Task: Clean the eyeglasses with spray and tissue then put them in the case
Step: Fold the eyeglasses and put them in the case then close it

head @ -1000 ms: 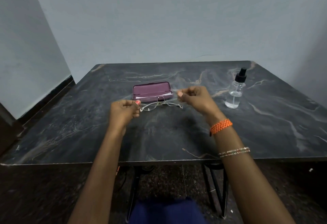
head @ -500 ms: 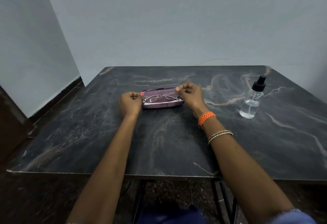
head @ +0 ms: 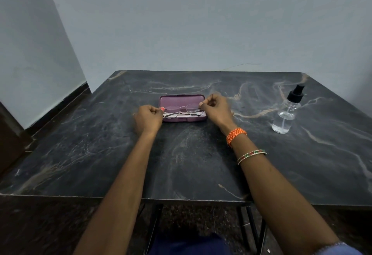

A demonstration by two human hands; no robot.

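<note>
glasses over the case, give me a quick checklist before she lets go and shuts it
1. Case open, lid back: ok.
2. Eyeglasses lined up over the case tray: ok.
3. Temples folded flat: cannot tell.
4. Left hand and right hand each pinch an end of the frame: ok.
5. Frame fully seated in the tray: cannot tell.
6. Spray bottle upright, well clear to the right: ok.

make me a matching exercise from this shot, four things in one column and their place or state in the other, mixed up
Things:
1. eyeglasses
2. case
3. spray bottle
4. orange band

Place or state:
A. on the right wrist
B. open on the table
C. upright at the table's right
D. pinched at both ends over the case

Pairs: 1-D, 2-B, 3-C, 4-A
</note>
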